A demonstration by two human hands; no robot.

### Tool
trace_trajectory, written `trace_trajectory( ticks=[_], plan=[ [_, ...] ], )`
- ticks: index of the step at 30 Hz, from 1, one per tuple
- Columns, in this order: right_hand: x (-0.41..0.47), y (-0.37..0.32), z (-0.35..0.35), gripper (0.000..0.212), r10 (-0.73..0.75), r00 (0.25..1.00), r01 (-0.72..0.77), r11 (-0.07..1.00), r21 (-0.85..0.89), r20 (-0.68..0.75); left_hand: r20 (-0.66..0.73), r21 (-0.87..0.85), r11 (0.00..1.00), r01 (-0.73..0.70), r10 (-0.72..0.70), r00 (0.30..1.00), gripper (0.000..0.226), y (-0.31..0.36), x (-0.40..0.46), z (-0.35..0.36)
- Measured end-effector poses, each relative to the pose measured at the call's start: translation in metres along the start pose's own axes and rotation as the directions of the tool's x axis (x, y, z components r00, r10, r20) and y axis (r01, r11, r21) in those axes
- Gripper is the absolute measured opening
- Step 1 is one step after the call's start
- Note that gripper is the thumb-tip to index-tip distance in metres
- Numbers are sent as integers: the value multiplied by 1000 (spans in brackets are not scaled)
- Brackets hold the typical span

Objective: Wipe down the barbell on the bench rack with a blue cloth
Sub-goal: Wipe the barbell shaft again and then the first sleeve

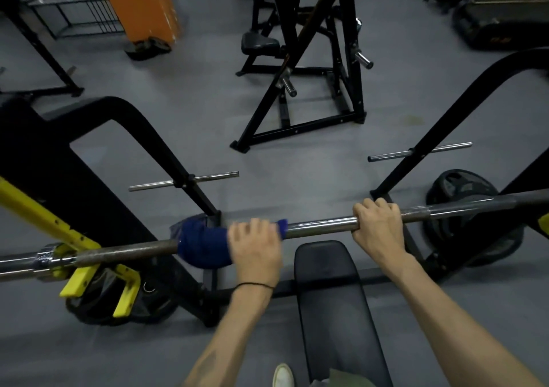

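where the barbell (319,225) lies across the bench rack (98,161), it runs from the lower left edge of view to the right edge, rising slightly toward the right. my left hand (255,242) is curled over the bar left of centre, gripping the blue cloth (203,245) around it — the cloth wraps the shaft and bunches out to the left of my knuckles, with a small edge showing on the right side of the hand. the hand and cloth are blurred, so the finger positions underneath cannot be told. my right hand (378,223) grips the bare bar right of centre, fingers wrapped over the top, well apart from the left hand.

between the two hands the shaft is bright and reflective; left of the cloth it looks dull and brownish up to the collar. that end sits in a yellow bracket (86,265) of the rack. a black weight plate (463,208) stands on the floor behind the bar at the right — touching the rack or not, i cannot tell. the black bench pad (332,297) lies directly below the bar, between my forearms. a thin black band (252,285) circles my left wrist. grey floor (297,164) beyond, with a black machine frame (303,69) and an orange column (142,3) farther back.
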State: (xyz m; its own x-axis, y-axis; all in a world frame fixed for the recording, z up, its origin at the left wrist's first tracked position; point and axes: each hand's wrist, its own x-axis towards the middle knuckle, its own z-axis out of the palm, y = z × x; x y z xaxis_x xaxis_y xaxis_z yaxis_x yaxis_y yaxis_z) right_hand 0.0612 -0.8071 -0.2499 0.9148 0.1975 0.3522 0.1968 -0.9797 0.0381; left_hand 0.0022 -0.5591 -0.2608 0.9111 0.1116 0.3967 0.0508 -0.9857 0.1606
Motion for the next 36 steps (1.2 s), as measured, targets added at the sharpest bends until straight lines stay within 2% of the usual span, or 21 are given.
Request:
trace_trajectory(
  ticks=[2,4,7,14,16,18,20,24,26,28,30,33,36],
  plan=[
    [0,1,-1,30,-11,1000,11,1000,-2,29,-14,-99,988,-118,117,993,24,59,1,10],
    [-1,4,-1,29,-15,999,15,1000,4,33,-2,-123,968,-218,220,976,29,97,-1,12],
    [-1,9,1,30,-41,999,41,999,1,10,-4,-107,940,-325,327,945,35,73,4,10],
    [-3,4,4,28,12,1000,-12,1000,5,-28,-59,-9,994,-110,109,992,43,-94,-14,-20],
    [-1,1,5,26,31,999,-31,1000,0,-35,-57,19,1000,16,-15,998,41,-96,-15,-22],
    [-2,-1,5,24,47,998,-47,999,-15,-34,-41,25,990,141,-140,989,35,-69,-12,-15],
    [-3,-3,6,22,52,999,-52,998,-33,-13,-8,-2,994,108,-108,994,29,-23,-6,-4],
    [-1,-4,2,24,56,998,-55,998,-45,39,0,-127,981,-146,147,989,32,71,-5,11],
    [-4,-15,0,33,-26,999,28,999,-26,43,4,-142,956,-257,261,965,38,72,-2,8],
    [-11,-40,1,41,-175,984,175,984,21,24,-35,-141,939,-315,313,949,41,38,-3,4],
    [-14,-69,3,47,-225,974,223,972,69,18,-64,-101,954,-282,277,959,43,-13,-7,-3],
    [-13,-85,5,48,-176,984,173,981,86,24,-76,-5,986,-166,165,983,45,-87,-23,-20],
    [-13,-85,8,43,-166,986,166,982,94,-12,-64,71,997,20,-15,998,44,-110,-23,-25]
  ],
)
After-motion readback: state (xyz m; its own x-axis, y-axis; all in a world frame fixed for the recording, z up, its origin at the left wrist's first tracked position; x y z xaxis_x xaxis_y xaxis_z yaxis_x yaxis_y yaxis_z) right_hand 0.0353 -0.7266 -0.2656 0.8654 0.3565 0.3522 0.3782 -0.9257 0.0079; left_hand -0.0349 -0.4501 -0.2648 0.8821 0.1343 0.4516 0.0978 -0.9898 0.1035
